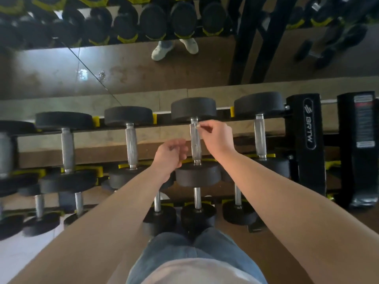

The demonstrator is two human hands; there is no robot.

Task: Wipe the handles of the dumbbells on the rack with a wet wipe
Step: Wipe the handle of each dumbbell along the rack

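Several black dumbbells with steel handles lie across the top tier of the rack (307, 124). My right hand (215, 138) is at the upper end of the handle (194, 144) of the dumbbell second from the right. Its thumb and forefinger pinch a small white bit (198, 126) against the handle, which looks like the wet wipe. My left hand (171, 154) hovers just left of the same handle's lower half with its fingers curled inward. I cannot make out anything in that hand.
Neighbouring handles (131, 144) (260, 138) flank the one I am at. A lower tier holds smaller dumbbells (198, 214) close to my knees. A mirror (123, 68) behind the rack reflects shoes and more dumbbells. Black upright posts (356, 140) stand at the right.
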